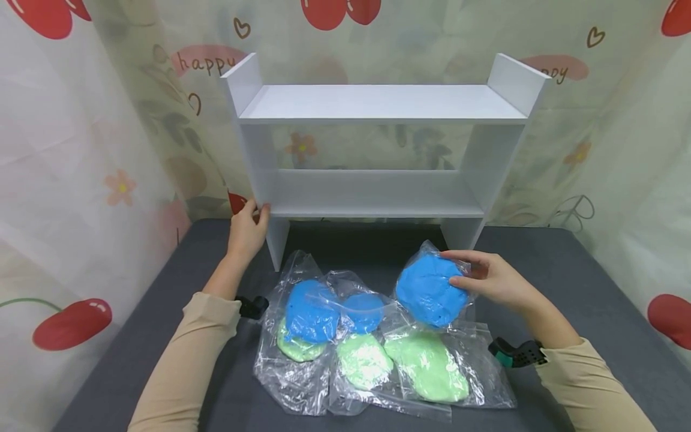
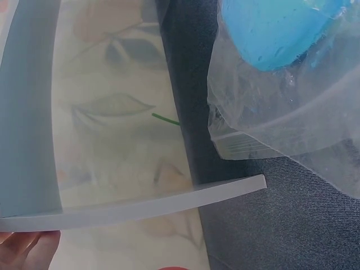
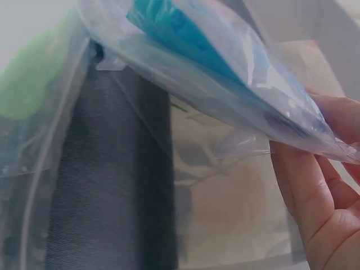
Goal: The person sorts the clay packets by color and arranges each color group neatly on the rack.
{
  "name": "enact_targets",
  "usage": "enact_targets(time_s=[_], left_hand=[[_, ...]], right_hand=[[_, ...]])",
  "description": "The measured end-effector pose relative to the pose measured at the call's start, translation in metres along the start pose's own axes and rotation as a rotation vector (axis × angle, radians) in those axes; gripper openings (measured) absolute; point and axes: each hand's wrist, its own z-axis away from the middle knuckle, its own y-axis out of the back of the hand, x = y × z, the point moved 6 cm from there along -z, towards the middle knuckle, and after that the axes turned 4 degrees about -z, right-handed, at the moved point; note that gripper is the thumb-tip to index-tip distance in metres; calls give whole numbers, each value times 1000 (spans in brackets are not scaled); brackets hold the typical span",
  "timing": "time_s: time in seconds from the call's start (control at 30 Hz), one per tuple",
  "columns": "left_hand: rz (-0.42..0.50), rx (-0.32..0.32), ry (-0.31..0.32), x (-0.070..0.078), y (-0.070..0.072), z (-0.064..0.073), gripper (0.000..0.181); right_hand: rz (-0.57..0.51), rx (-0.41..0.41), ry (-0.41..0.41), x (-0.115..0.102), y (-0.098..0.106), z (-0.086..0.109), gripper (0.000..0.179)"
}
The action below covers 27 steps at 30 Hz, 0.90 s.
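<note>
My right hand (image 1: pixel 493 279) pinches the upper right edge of a clear plastic bag with a flat blue lump of clay-like stuff (image 1: pixel 429 291) inside. The right wrist view shows this raised bag (image 3: pixel 225 84) edge-on, the thumb and fingers (image 3: pixel 306 185) on either side of its edge. My left hand (image 1: pixel 248 231) touches the left side panel of a white shelf unit (image 1: pixel 383 195) near its lower board. From the left wrist, the fingertips (image 2: pixel 42 247) show against the outer side of that panel (image 2: pixel 140 211).
On the dark table (image 1: pixel 540 258) lie overlapping clear bags: two blue lumps (image 1: pixel 312 312) (image 1: pixel 363 312) and green lumps (image 1: pixel 364 363) (image 1: pixel 429 366) inside. The shelf unit stands behind them, both its boards bare. Printed cloth (image 1: pixel 135 120) hangs around the table.
</note>
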Motion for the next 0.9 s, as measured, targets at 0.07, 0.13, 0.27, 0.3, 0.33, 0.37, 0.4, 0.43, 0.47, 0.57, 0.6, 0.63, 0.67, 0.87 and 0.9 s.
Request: enact_targets(time_s=[0.07,0.13,0.27,0.3,0.33,0.37,0.4,0.43,0.47,0.57,0.6,0.63,0.67,0.87,0.9], left_hand=[[1,-1,-1,0,0,0,36],[4,0,-5,1,0,0,36],[5,2,-11,1,1,1,35],[4,2,-10,1,1,1,35],[4,2,-9,1,1,1,35],[4,1,-9,1,1,1,35],[4,1,-8,1,1,0,35],[5,1,-8,1,0,0,35],[5,2,-7,1,0,0,35],[8,2,-4,0,0,0,35],[9,2,-3,0,0,0,35],[9,2,-1,0,0,0,35],[9,1,0,-1,0,0,36],[4,-1,3,-1,0,0,36],[4,0,3,-1,0,0,36]], right_hand=[[8,23,14,-4,4,1,52],[13,42,28,-8,7,2,52],[25,52,62,-14,12,2,50],[28,54,67,-15,13,2,50],[31,56,70,-17,14,2,50],[35,59,73,-18,15,2,49],[39,65,74,-19,16,2,49],[38,71,74,-20,17,2,49],[38,75,75,-22,17,2,49],[39,88,82,-27,19,2,49],[37,90,88,-28,20,2,49],[34,92,95,-30,20,2,49],[33,94,103,-32,21,2,49],[27,127,138,-41,26,3,47],[26,135,141,-42,27,3,47]])
